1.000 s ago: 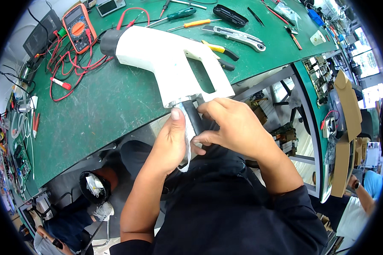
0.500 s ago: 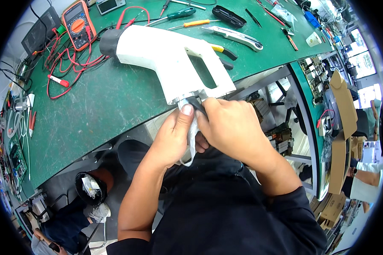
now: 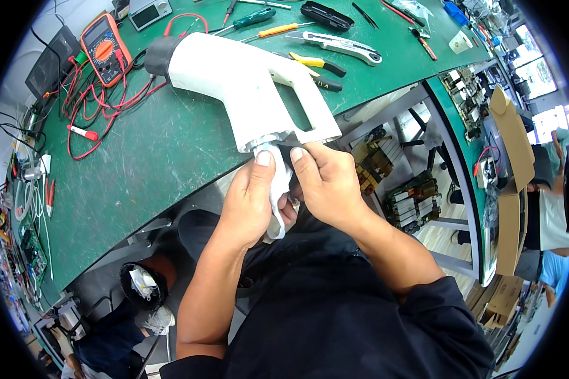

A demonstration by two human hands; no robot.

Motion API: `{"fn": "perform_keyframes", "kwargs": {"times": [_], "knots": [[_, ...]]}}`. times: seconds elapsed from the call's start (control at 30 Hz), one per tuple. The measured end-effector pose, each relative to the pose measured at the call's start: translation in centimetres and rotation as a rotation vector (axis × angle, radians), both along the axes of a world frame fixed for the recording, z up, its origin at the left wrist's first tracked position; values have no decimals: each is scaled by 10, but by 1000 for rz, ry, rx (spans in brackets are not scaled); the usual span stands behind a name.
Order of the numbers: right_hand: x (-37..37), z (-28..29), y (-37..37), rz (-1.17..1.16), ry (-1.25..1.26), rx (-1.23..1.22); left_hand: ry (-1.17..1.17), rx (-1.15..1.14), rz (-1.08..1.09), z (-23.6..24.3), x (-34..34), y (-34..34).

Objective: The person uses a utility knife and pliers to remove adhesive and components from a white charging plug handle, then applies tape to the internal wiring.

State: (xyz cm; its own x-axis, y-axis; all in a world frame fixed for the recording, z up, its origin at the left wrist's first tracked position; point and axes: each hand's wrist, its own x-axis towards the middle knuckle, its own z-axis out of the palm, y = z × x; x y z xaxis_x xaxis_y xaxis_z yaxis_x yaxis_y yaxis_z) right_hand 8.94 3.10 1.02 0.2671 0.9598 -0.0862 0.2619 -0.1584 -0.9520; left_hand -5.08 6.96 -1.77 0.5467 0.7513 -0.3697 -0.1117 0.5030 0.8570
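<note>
A white gun-shaped plastic housing [image 3: 246,88], much like a vehicle charging connector, lies on the green bench with its lower end past the edge. It has a black nose [image 3: 161,55] and a slot in the handle. My left hand [image 3: 250,196] is closed on a crumpled white cloth [image 3: 281,186], thumb on top, just below the housing's lower opening. At the same end my right hand [image 3: 329,186] is closed, its thumb bent against a dark part that is mostly hidden. Its forefinger touches the housing's rim.
Beyond the housing lie yellow-black pliers [image 3: 319,66], a utility knife [image 3: 338,45], screwdrivers [image 3: 255,19] and a black case [image 3: 327,16]. An orange multimeter [image 3: 105,49] with tangled red leads stands at the left. Below the bench is a black bin [image 3: 142,282]; another person's shoe is beside it.
The hands have drawn slightly apart at the housing's lower end, and more cloth shows between them. My right thumb has come into sight. The whole view has shifted a little.
</note>
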Motion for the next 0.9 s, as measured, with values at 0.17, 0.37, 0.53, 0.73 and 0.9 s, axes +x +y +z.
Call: {"fn": "perform_keyframes", "kwargs": {"times": [0.17,0.37,0.53,0.73,0.9], "knots": [[-4,26,2,208,-937,94,-6,98,66,3,8,-5],[2,35,10,399,-1053,14,-59,-36,103,17,11,-5],[21,2,5,202,-404,122,23,-98,179,22,24,-5],[17,-23,2,107,-121,147,120,-71,175,22,21,-3],[4,-43,0,-28,61,274,151,-73,172,21,18,-4]]}}
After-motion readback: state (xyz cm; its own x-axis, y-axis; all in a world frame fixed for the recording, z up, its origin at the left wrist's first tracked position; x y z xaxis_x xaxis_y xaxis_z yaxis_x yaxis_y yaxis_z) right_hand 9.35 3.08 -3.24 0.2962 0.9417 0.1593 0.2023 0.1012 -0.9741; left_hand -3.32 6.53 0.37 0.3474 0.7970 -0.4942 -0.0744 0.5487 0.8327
